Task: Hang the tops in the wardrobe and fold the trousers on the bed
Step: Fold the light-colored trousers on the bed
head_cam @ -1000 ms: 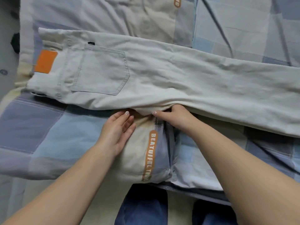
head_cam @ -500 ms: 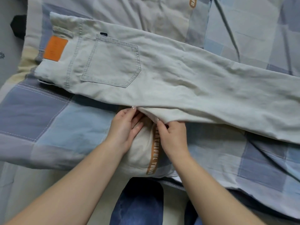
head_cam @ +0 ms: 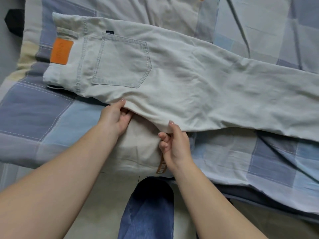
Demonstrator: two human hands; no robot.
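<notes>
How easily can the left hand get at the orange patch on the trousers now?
Probably yes. The orange patch lies bare on the waistband, nothing over it. But the left hand now pinches the near edge of the trousers and must release first.

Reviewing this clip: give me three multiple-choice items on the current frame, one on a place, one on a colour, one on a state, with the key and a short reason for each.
1. Where on the trousers does the orange patch sit?
A. at the waistband, image left
B. on the leg, image right
C. inside the back pocket

2. What colour are the trousers?
A. black
B. pale off-white
C. red

3. What are the hands doing?
A. both lie flat on the quilt
B. both pinch the trousers' near edge
C. one holds a hanger

Key: 1 A, the patch lies beside the back pocket at the waist end. 2 B, the cloth is pale against the blue checked quilt. 3 B, the left hand and right hand each have a grip on the near edge.
</notes>
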